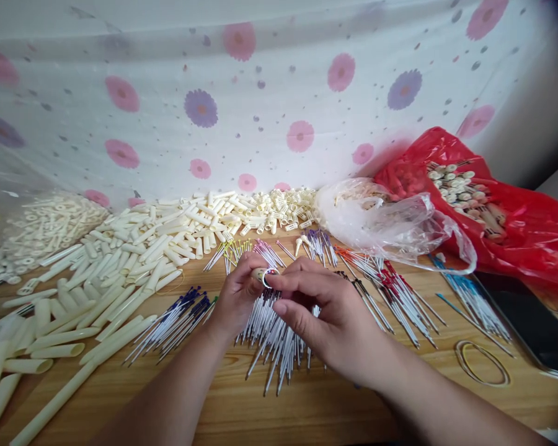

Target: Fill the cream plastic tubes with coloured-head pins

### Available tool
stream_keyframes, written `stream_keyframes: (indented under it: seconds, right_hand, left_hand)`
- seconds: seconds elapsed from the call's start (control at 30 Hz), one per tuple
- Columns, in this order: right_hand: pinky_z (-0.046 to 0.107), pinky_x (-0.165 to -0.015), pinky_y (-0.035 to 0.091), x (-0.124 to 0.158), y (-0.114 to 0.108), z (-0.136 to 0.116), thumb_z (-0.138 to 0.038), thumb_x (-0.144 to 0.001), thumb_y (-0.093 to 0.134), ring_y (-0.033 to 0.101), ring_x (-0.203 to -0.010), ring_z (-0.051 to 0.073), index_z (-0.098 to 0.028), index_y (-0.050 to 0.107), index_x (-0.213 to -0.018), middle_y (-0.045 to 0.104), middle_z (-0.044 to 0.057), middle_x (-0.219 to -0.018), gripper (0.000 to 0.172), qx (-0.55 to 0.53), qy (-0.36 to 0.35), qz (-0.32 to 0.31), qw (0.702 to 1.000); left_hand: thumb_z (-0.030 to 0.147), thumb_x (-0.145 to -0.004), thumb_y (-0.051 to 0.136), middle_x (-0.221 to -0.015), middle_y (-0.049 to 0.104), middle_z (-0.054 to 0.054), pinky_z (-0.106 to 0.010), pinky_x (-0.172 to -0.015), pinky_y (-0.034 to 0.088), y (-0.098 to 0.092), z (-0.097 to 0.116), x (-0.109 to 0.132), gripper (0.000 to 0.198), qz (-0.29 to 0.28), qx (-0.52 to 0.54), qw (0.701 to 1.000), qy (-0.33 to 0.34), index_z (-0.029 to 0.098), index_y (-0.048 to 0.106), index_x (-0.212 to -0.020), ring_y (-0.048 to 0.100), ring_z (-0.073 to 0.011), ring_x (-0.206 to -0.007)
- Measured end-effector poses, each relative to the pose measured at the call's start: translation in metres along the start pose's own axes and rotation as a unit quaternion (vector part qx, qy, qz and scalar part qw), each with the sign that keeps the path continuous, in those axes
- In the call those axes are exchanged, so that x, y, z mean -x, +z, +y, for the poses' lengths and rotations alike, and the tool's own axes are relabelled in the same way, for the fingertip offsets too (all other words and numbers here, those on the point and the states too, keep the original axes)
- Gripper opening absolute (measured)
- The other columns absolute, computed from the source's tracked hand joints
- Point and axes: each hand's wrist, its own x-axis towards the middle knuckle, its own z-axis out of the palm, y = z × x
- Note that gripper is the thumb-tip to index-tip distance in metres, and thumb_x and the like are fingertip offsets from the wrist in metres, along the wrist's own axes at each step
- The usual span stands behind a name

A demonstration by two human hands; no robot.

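My left hand [236,291] is closed around a short cream plastic pen barrel [260,274], its round open end facing me. Small red and blue bits show inside that opening. From the right, a fingertip of my right hand [328,303] touches the rim, while the thumb is held apart below it. No object shows between the right thumb and fingers. Beneath both hands lies a fanned pile of white pen refills [279,347] with dark tops, partly hidden by the hands. Blue-topped refills [174,319] lie left of my left hand.
Cream tubes [134,248] heap along the left and back. Red-topped refills [402,303] and light-blue-topped refills [474,297] lie right, near a phone [530,322] and rubber bands [482,364]. A clear bag [390,223] and red bag [534,217] stand at back right.
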Motion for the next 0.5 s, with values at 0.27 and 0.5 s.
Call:
stream_keyframes:
  seconds: [0.27, 0.5]
  right_hand:
    - [0.028, -0.064, 0.042, 0.0012, 0.0038, 0.0052, -0.010, -0.080, 0.054, 0.051, -0.072, 0.013, -0.019, 0.067, -0.097, 0.053, 0.001, -0.076, 0.023, 0.021, 0.014, 0.007, 1.000]
    - [0.026, -0.062, 0.048, 0.0044, -0.0024, -0.0021, -0.006, -0.080, 0.056, 0.056, -0.072, 0.012, -0.019, 0.069, -0.098, 0.059, 0.003, -0.078, 0.026, -0.018, -0.101, 0.073, 0.992]
  left_hand:
    - [0.059, -0.080, 0.053, -0.086, 0.047, -0.003, -0.031, -0.077, 0.039, -0.0041, 0.0012, -0.0019, 0.040, 0.046, -0.153, 0.983, 0.092, 0.020, 0.058, -0.079, 0.045, -0.0186, -0.083]
    - [0.051, -0.085, 0.052, -0.083, 0.047, -0.002, -0.032, -0.075, 0.039, -0.0017, 0.0033, -0.0007, 0.030, 0.019, -0.070, 0.995, 0.070, 0.021, 0.057, -0.080, 0.045, -0.0181, -0.079]
